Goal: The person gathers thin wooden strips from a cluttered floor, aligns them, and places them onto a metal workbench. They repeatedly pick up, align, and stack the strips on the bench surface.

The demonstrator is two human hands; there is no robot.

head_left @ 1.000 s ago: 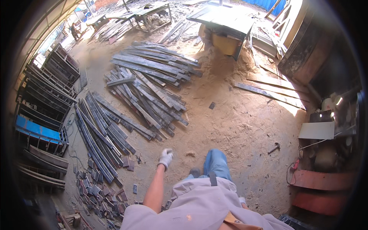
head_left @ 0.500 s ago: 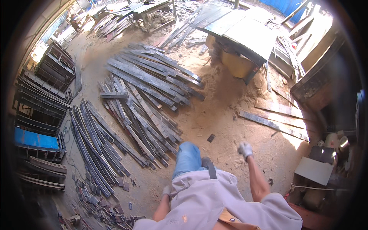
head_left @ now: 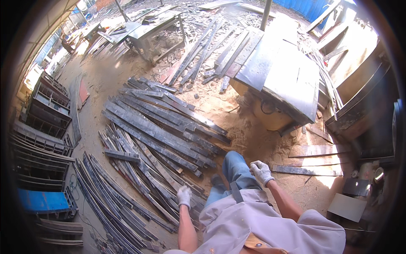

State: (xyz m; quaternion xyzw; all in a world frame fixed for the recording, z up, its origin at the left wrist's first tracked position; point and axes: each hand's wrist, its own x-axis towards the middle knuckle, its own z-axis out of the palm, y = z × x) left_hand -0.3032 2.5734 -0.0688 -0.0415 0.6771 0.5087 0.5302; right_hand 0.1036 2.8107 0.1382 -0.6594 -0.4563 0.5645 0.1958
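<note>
Both of my hands wear whitish work gloves, and neither shows anything in it. My left hand (head_left: pixel 184 197) hangs loosely closed over the right edge of a pile of narrow dark wooden strips (head_left: pixel 146 158); I cannot tell whether it touches them. My right hand (head_left: pixel 261 172) is beside my raised knee, its fingers curled in. Ahead lies a stack of wider dark planks (head_left: pixel 163 122), fanned out on the sandy ground. A short board (head_left: pixel 122 155) rests across the strips.
A table with a sheet top (head_left: pixel 277 80) and a yellowish side stands ahead right, sawdust (head_left: pixel 251 131) heaped beside it. Several boards (head_left: pixel 306 170) lie right of my hand. Dark racks (head_left: pixel 42 144) line the left. Long curved strips (head_left: pixel 114 199) lie at the near left.
I have stepped forward; the plank stack and table are nearer. My left hand has come forward from beside my hip, and my right hand has moved in toward my knee.
</note>
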